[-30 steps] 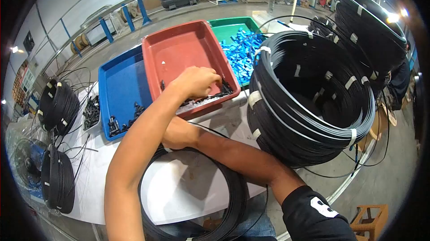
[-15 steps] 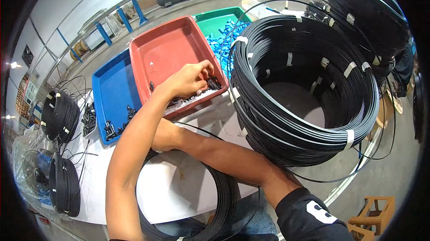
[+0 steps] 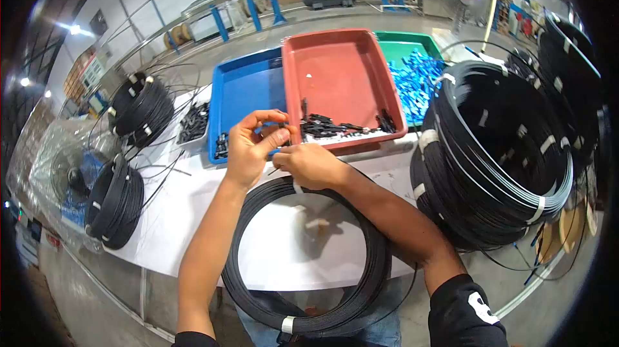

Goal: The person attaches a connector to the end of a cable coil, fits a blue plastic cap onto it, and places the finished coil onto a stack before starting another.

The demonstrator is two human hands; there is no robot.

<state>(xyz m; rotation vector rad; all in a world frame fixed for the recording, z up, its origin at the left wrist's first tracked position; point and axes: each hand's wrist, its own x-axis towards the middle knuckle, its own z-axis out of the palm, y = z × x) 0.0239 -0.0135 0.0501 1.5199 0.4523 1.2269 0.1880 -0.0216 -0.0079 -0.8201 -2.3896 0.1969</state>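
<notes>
My left hand (image 3: 248, 153) is closed, thumb and fingers pinching a small black fitting (image 3: 282, 126) that the fingers mostly cover. Right beside it, my right hand (image 3: 313, 165) is also closed, on what appears to be the thin end of a black cable (image 3: 272, 171). Below both hands lies a coil of black cable (image 3: 377, 244), bound with white tape, partly on the white table and overhanging its front edge. Just beyond the hands, a red tray (image 3: 345, 57) holds black fittings (image 3: 329, 126) and small white pieces along its near side.
A blue tray (image 3: 248, 79) with black parts stands left of the red one. Behind right, a green tray (image 3: 406, 40) carries blue pieces (image 3: 416, 82). A tall stack of cable coils (image 3: 451, 186) rises at right. Smaller coils (image 3: 116, 198) sit at left.
My left hand has come out of the red tray, back to my right hand, with a small black fitting in its fingers. The camera view has turned left.
</notes>
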